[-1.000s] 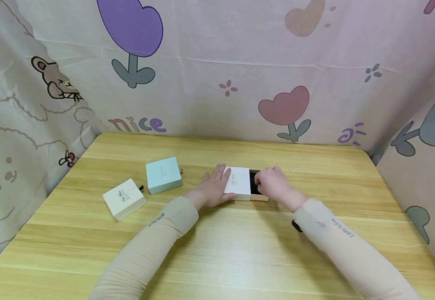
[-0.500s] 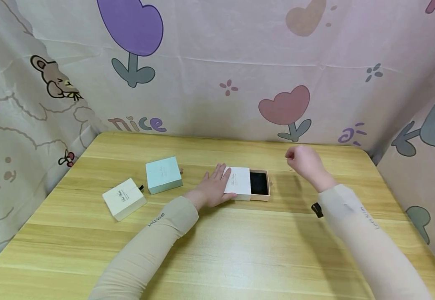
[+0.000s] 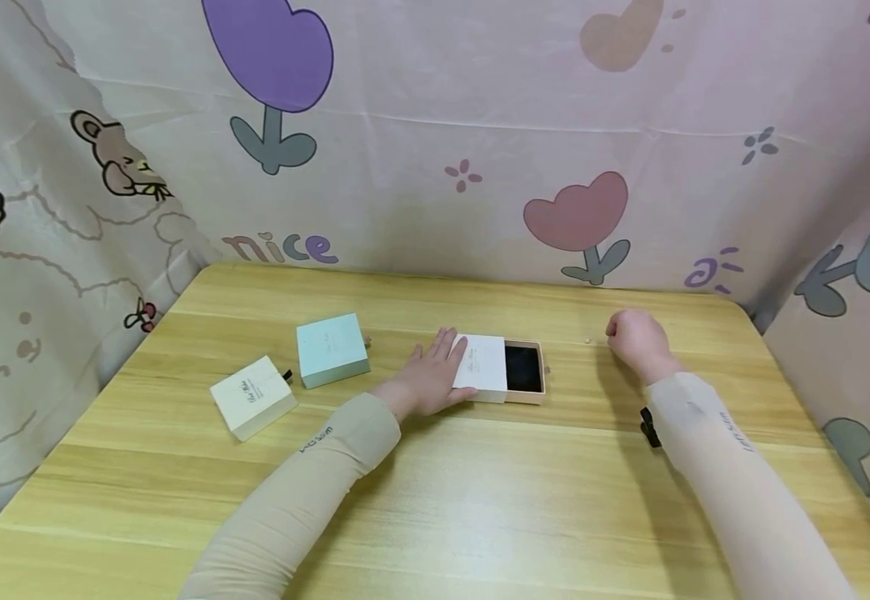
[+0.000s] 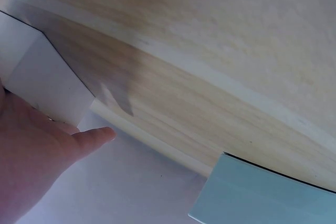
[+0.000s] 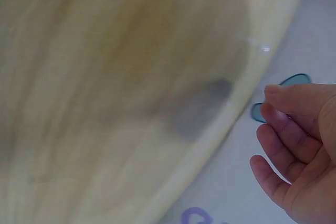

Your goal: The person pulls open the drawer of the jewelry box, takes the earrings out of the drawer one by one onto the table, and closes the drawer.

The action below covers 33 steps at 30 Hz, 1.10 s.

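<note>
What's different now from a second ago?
The right hand has left the drawer of the white box and moved right, near a tiny shiny thing; nothing shows in its fingers. The left hand still rests on the white box, the drawer is still out, and the blue box and cream box haven't moved.

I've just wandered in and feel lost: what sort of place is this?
Likely a makeshift tabletop work corner, though whether home or studio I can't tell: a wood-grain table, cartoon-print cloth hung behind it, and a white drawer box partly open.
</note>
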Tool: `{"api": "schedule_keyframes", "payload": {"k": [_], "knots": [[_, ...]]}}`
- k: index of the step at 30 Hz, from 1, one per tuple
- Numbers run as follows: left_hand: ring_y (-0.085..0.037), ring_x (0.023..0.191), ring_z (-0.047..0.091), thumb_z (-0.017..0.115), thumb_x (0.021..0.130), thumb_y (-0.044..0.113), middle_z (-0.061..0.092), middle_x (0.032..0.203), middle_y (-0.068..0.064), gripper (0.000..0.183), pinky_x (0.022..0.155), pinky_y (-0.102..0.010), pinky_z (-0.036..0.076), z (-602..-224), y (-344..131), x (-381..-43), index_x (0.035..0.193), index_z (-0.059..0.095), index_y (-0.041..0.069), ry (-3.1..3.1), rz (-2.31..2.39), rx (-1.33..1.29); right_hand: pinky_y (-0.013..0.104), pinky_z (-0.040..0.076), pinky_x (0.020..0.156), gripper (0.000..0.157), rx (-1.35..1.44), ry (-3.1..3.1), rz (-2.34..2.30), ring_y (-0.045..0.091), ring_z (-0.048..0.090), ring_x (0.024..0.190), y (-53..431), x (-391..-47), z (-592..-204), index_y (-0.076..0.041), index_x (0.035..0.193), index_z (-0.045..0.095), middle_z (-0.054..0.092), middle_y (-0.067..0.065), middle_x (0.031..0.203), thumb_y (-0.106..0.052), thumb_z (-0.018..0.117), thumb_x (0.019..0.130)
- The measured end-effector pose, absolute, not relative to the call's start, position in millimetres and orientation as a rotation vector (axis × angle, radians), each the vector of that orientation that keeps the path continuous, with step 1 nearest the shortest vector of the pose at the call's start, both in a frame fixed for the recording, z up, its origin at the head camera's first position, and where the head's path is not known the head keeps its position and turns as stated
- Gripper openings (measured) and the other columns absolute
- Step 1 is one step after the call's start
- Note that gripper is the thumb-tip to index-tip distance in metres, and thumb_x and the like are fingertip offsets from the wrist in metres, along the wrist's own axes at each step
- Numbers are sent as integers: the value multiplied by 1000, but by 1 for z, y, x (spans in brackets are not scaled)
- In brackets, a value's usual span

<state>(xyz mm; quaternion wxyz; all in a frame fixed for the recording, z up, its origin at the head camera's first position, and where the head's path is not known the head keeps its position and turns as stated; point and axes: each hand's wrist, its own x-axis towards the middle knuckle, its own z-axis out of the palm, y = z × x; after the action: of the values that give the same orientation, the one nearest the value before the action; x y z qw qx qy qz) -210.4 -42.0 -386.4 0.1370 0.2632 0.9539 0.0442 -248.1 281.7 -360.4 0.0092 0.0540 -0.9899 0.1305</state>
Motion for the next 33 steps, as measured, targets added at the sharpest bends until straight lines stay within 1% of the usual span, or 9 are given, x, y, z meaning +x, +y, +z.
{"api": "schedule_keyframes", "payload": {"k": [7, 12, 15, 21, 28, 33], "knots": [[-29, 146, -3, 33, 93, 61, -3, 158, -16, 86, 114, -55, 17, -385, -40, -209, 151, 3, 6, 2763, 119, 771, 50, 51, 76, 19, 103, -3166, 383, 38, 62, 88, 287, -253, -371, 6, 88, 67, 67, 25, 97, 3, 50, 80], [-29, 146, -3, 33, 93, 62, -2, 158, -16, 86, 114, -55, 18, -385, -39, -209, 151, 3, 6, 2768, 109, 774, 48, 51, 71, 20, 104, -3184, 362, 37, 62, 85, 288, -257, -374, 3, 84, 67, 67, 23, 94, 3, 48, 78], [-29, 146, -3, 32, 93, 62, -3, 158, -16, 86, 114, -54, 17, -385, -39, -210, 151, 2, 7, 2766, 102, 774, 48, 51, 71, 21, 108, -3198, 358, 37, 62, 85, 287, -259, -374, 3, 84, 67, 67, 23, 95, 2, 47, 77], [-29, 146, -4, 33, 93, 61, -3, 158, -16, 85, 114, -54, 17, -385, -39, -210, 151, 2, 7, 2765, 116, 770, 49, 51, 73, 21, 107, -3217, 359, 37, 61, 87, 285, -260, -372, 4, 87, 67, 66, 24, 99, 1, 48, 79], [-29, 146, -3, 33, 93, 60, -3, 158, -16, 85, 114, -55, 17, -385, -41, -210, 151, 3, 6, 2765, 120, 768, 51, 50, 76, 20, 117, -3234, 351, 40, 61, 92, 283, -260, -372, 5, 91, 67, 65, 26, 102, 2, 51, 80], [-28, 146, -4, 33, 93, 60, -3, 158, -15, 85, 114, -55, 16, -385, -41, -209, 151, 3, 7, 2756, 121, 760, 52, 50, 78, 21, 95, -3246, 354, 41, 60, 96, 282, -258, -373, 5, 96, 66, 64, 27, 105, 2, 50, 82]]}}
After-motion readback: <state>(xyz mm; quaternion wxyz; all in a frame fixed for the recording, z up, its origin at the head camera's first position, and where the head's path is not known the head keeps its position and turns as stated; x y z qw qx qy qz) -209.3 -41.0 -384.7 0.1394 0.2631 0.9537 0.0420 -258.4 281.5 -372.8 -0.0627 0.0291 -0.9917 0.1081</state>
